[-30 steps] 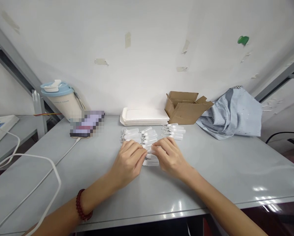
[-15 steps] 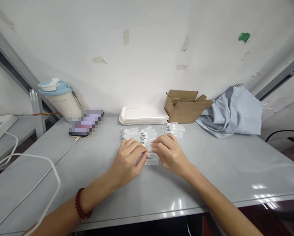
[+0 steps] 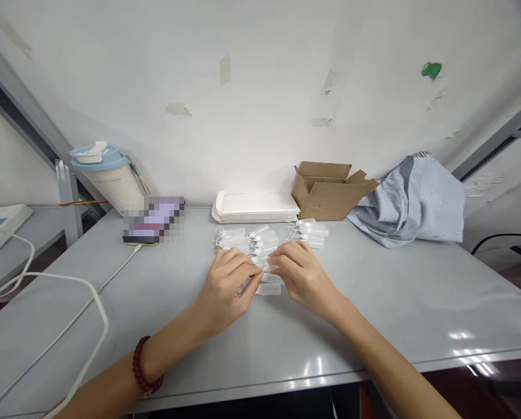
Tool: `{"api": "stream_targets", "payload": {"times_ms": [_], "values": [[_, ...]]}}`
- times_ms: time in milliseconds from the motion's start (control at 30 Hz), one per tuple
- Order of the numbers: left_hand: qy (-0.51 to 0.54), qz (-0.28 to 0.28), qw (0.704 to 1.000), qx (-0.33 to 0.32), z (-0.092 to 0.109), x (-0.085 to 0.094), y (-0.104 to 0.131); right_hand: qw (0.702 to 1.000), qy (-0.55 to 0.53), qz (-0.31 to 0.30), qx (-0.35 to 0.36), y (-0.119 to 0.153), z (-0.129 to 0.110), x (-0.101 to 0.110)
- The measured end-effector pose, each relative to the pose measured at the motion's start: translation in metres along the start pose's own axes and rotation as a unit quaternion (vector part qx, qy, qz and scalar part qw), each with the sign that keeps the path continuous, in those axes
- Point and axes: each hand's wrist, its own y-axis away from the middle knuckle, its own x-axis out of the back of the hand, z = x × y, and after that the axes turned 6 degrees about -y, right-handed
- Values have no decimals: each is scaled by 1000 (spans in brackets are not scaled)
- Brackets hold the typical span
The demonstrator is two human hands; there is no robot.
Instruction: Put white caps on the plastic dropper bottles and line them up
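Observation:
Both hands meet over several small translucent white tubes with thin white cord loops (image 3: pixel 267 238) on the grey table. My left hand (image 3: pixel 229 284) wears a dark red bead bracelet (image 3: pixel 143 366) at the wrist, and its thumb and index finger pinch one end of a small white piece. From the other side my right hand (image 3: pixel 304 276) pinches a translucent white tube (image 3: pixel 269 267) of the same kind. The fingers hide most of it. Below the fingertips lies another tube (image 3: pixel 269 289). More tubes form a group (image 3: pixel 310 233) to the right, beyond my right hand.
Behind the tubes a stack of white envelopes (image 3: pixel 258 203) lies against the wall, beside an open cardboard box (image 3: pixel 332 198). Grey-blue cloth (image 3: pixel 413 209) is bunched at right. At left are a cup (image 3: pixel 112 180), a phone (image 3: pixel 156 218) and a white cable (image 3: pixel 99 288).
The hands hold nearly the same pose, fingertips together around the small tube. The whole view has shifted slightly, so everything sits a little lower.

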Motion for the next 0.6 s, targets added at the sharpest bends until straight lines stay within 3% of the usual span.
{"api": "stream_targets", "payload": {"times_ms": [133, 333, 600], "values": [[0, -16, 1000, 3, 0, -1, 1, 999, 21, -22, 15, 1, -1, -1], [10, 9, 1000, 2, 2, 1, 0, 1000, 8, 10, 23, 0, -4, 0], [1, 3, 1000, -1, 0, -1, 2, 999, 21, 13, 34, 1, -4, -3]]}}
